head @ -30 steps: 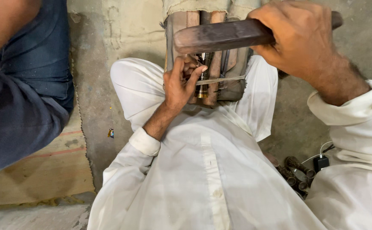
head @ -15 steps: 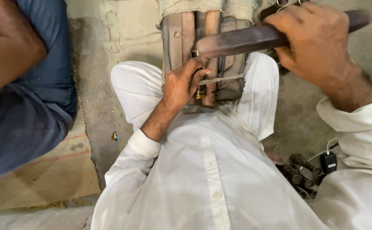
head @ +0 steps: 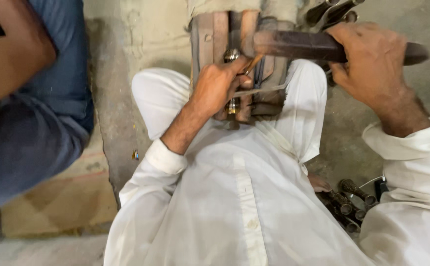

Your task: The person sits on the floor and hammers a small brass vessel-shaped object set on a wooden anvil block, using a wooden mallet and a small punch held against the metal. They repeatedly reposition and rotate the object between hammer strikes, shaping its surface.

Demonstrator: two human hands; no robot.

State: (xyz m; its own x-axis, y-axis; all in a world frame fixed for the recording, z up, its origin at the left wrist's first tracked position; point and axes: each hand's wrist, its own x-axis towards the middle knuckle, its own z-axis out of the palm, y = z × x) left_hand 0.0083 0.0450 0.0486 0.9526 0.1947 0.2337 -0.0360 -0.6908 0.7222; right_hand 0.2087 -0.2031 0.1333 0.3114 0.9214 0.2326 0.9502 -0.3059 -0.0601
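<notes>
My right hand [head: 372,66] grips a dark, heavy tool handle [head: 303,45] that lies across the top of a brown wooden block [head: 220,34] held between my knees. My left hand [head: 217,86] pinches a small shiny metal piece [head: 231,55] against the block, its fingertips just under the tool's blurred end. A thin metal strip [head: 264,89] crosses the block below my left hand. White sleeves and white clothing cover my arms and lap.
Another person in blue clothing [head: 32,123] sits close at the left, with a bare forearm [head: 8,54] raised. Several dark metal cylinders [head: 350,199] lie on the floor at the lower right. A tan mat [head: 62,197] covers the floor at the lower left.
The dark tool in my right hand has swung up and back down across the block. My left hand has stayed on the small metal piece. The other person's arm has lifted.
</notes>
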